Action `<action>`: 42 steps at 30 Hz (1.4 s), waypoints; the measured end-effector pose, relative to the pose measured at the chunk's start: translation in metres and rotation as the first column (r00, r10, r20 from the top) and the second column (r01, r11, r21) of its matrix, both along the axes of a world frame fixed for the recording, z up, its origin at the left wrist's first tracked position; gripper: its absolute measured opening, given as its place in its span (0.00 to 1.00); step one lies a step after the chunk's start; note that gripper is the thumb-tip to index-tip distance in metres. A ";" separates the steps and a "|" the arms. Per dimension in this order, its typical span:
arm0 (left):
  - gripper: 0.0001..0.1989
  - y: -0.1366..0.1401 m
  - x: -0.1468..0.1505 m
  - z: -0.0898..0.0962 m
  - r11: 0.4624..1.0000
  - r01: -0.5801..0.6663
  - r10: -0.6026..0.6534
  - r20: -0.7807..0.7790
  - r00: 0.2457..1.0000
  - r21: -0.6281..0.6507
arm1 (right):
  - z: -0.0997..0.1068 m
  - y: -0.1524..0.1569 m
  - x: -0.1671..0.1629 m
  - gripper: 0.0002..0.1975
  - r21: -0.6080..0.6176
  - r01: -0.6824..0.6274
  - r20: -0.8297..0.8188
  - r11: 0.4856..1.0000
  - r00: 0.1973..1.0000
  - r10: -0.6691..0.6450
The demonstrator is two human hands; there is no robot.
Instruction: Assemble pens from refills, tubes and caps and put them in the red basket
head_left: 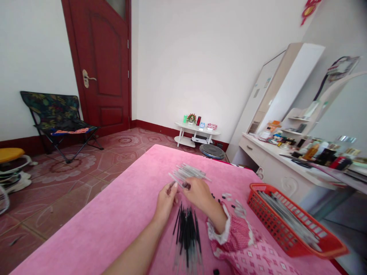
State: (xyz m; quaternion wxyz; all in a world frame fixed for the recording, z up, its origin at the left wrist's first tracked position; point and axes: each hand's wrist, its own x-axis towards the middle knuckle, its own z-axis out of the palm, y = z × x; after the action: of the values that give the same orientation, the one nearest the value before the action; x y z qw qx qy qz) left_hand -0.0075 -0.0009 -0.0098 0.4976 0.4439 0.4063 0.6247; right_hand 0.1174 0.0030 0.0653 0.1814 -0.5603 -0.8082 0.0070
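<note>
My left hand [166, 199] and my right hand [198, 194] are close together above the pink cloth, fingers pinched. Between them they hold a slim, pale clear tube [173, 178] that slants up to the left. Just beyond lies a pile of similar whitish tubes [190, 172]. Nearer to me is a bundle of thin black sticks [187, 229] with clear lengths at their near ends. Small clear caps [240, 208] and little black pieces [223, 197] are scattered beside my right forearm. Blur hides the fine detail at my fingertips.
A red plastic basket [295, 238] holding long grey tubes stands at the right of the pink-covered table [120, 214]. A white dresser [286, 168] crowded with bottles is beyond it. A folding chair [57, 110] and a red door [106, 65] are at the left.
</note>
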 end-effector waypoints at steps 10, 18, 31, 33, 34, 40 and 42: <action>0.14 0.001 -0.001 0.000 0.993 0.089 -0.063 0.296 0.953 -0.076 | -0.011 -0.040 0.018 0.07 -0.039 -0.063 -0.267 0.997 0.962 0.050; 0.09 0.011 -0.014 -0.004 0.985 0.048 0.059 0.580 0.812 -0.168 | -0.027 -0.066 0.007 0.13 -0.238 -0.450 -0.106 0.861 0.893 0.438; 0.08 0.011 -0.012 -0.005 0.983 0.062 0.052 0.580 0.813 -0.175 | -0.030 -0.063 0.001 0.10 -0.180 -0.508 0.061 0.842 0.849 0.525; 0.07 0.011 -0.013 -0.005 0.982 0.062 0.054 0.577 0.815 -0.180 | -0.030 -0.064 0.000 0.10 -0.164 -0.517 0.089 0.840 0.840 0.535; 0.07 0.011 -0.013 -0.005 0.981 0.062 0.056 0.578 0.814 -0.182 | -0.030 -0.064 0.000 0.09 -0.159 -0.523 0.096 0.838 0.836 0.540; 0.07 0.010 -0.012 -0.002 0.982 0.065 0.053 0.587 0.808 -0.180 | -0.031 -0.063 0.002 0.07 -0.108 -0.564 0.095 0.819 0.814 0.573; 0.06 0.010 -0.013 -0.002 0.981 0.066 0.056 0.595 0.802 -0.181 | -0.032 -0.062 0.003 0.07 -0.073 -0.574 0.085 0.816 0.811 0.578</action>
State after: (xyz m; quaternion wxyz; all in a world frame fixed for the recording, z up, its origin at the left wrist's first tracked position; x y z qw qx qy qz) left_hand -0.0201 0.0090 -0.0120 0.6424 0.1756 0.2863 0.6889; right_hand 0.1204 -0.0587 0.0333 0.1164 -0.2926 -0.9478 0.0504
